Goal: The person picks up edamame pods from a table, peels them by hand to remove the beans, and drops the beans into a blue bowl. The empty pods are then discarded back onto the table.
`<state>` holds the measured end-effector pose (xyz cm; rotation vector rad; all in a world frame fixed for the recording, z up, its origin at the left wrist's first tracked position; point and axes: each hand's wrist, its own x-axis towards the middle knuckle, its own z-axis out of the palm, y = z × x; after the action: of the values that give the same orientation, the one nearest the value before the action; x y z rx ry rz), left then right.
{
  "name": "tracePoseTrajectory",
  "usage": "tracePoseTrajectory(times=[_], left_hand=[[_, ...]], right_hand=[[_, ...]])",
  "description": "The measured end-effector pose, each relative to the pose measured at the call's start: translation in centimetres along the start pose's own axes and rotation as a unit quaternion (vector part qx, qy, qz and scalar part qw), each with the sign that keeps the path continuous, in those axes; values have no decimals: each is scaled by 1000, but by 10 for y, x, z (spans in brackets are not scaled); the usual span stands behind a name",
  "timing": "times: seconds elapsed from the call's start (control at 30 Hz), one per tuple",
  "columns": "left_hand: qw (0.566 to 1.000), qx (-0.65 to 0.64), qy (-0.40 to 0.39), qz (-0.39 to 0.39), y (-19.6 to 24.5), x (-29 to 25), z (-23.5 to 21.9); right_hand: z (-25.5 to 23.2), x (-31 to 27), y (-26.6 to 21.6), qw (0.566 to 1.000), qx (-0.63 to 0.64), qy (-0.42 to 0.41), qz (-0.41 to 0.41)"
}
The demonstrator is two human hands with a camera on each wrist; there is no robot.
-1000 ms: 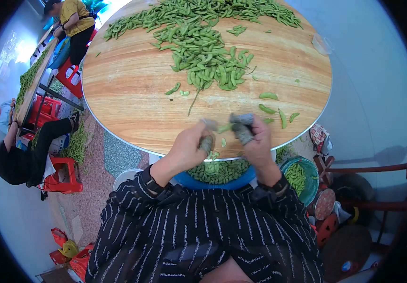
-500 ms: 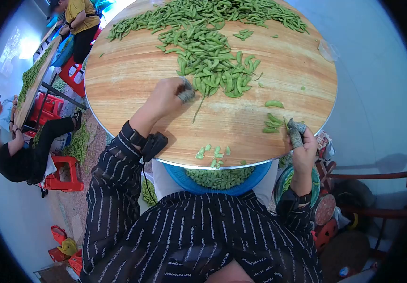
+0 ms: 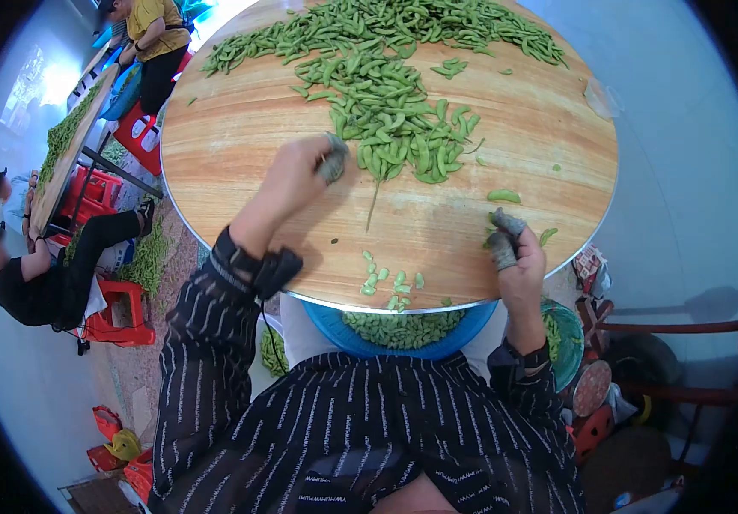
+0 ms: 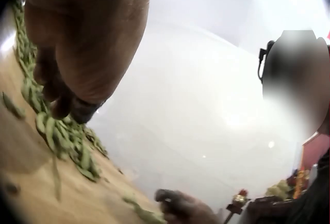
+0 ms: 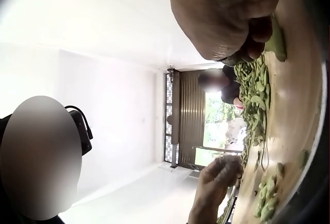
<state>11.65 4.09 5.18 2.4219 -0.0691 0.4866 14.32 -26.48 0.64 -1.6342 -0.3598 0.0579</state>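
Observation:
My left hand (image 3: 296,176), with grey wraps on thumb and finger, is over the table at the left side of a heap of green edamame pods (image 3: 395,94). Its fingers are curled and I cannot tell whether they hold a pod. On the right, my right hand (image 3: 520,257) has similar wraps and curls its fingers over a small group of pods. An edamame pod (image 5: 277,41) shows at these fingers in the right wrist view. Between the hands, near the front edge, lie several shelled beans (image 3: 401,287). One loose pod (image 3: 503,196) lies beyond the right hand.
Below the round wooden table (image 3: 241,163) sits a blue basin (image 3: 326,325) of shelled beans. A green bucket (image 3: 568,343) stands at the right. A clear plastic cup (image 3: 602,98) is at the table's right edge. People work at another table (image 3: 50,184) on the left.
Both hands were together near the front edge, then parted, leaving shelled beans there. The left went up to the heap, then slightly away from it. The right moved left onto the pods.

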Motion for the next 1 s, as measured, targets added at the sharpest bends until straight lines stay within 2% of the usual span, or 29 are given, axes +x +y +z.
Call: tracePoseTrajectory(times=[0.07,0.1,0.13,0.17,0.2,0.27,0.3,0.37,0.47,0.5,0.53,0.57,0.63,0.67,0.73,0.77,0.83,0.97,1.0], left_hand=[[995,-32,76,-60,-42,27,7],[995,-33,77,-57,-51,41,8],[991,20,45,-122,-58,53,9],[980,71,12,-185,-64,61,13],[981,69,11,-184,-69,65,19],[973,123,-43,-192,-78,71,32],[974,121,-43,-189,-78,72,34],[982,113,-16,-152,-78,69,32],[984,120,29,-126,-68,59,21],[984,122,33,-126,-66,54,20],[986,-64,52,-144,-62,47,22],[953,-250,67,-156,-56,38,26],[862,-420,53,-278,11,14,19],[862,-420,48,-278,27,2,27],[812,-511,50,-276,51,-20,41],[813,-511,45,-276,62,-29,46],[770,-583,73,-248,80,-45,55],[749,-613,20,-250,84,-63,67],[750,-613,20,-248,83,-63,67]], right_hand=[[11,-6,7,999,-32,10,-16],[15,-7,11,999,-42,0,-15],[16,-8,14,999,-43,1,-16],[16,-9,17,994,-92,1,-53],[16,-10,18,986,-141,1,-90],[16,-10,14,992,-104,14,-72],[14,-10,15,994,-94,4,-55],[12,-11,15,996,-82,-7,-39],[15,-12,8,990,-114,-9,-88],[20,-13,3,997,-53,-26,-44],[26,-15,-2,999,7,-42,2],[33,-15,-10,999,9,-42,1],[50,-11,-28,972,167,-120,115],[57,-9,-33,972,168,-115,117],[69,-4,-39,925,295,-187,147],[72,-3,-40,926,296,-182,147],[75,-5,-41,907,318,-218,171],[64,-8,-32,916,278,-242,160],[62,-9,-32,936,227,-236,132]])
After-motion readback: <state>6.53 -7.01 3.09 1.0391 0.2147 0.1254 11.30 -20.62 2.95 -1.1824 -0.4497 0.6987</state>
